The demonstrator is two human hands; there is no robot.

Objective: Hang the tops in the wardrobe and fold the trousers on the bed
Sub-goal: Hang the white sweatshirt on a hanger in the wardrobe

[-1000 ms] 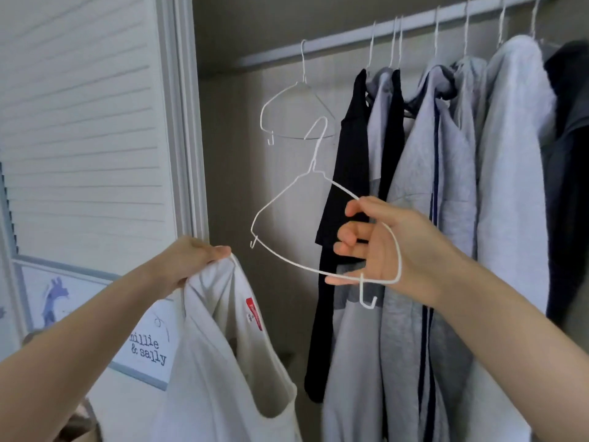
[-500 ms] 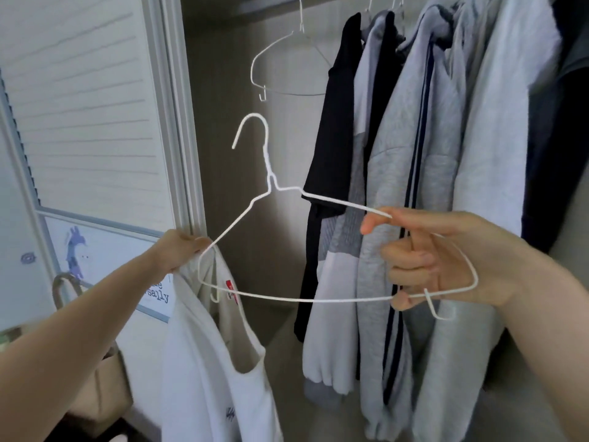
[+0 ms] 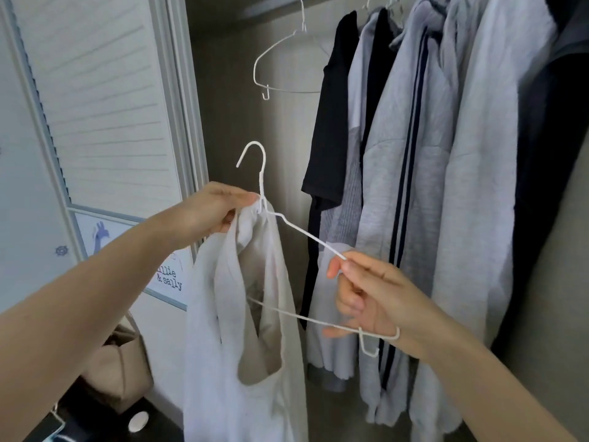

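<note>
A white top hangs down in front of the open wardrobe. My left hand pinches its shoulder at the neck of a white wire hanger. The hanger's left arm is inside the top's neck opening, hidden by the cloth. My right hand grips the hanger's right end, fingers curled round the upper wire and the bottom bar. The hanger's hook points up, just above my left hand.
An empty white hanger hangs from the rail at the left. To its right hang a black top and several grey tops. A louvred wardrobe door stands at the left, a beige bag below it.
The hanger has swung left and its left arm has gone into the top's neck opening. My left hand has risen to the hanger's neck. The view has tilted down.
</note>
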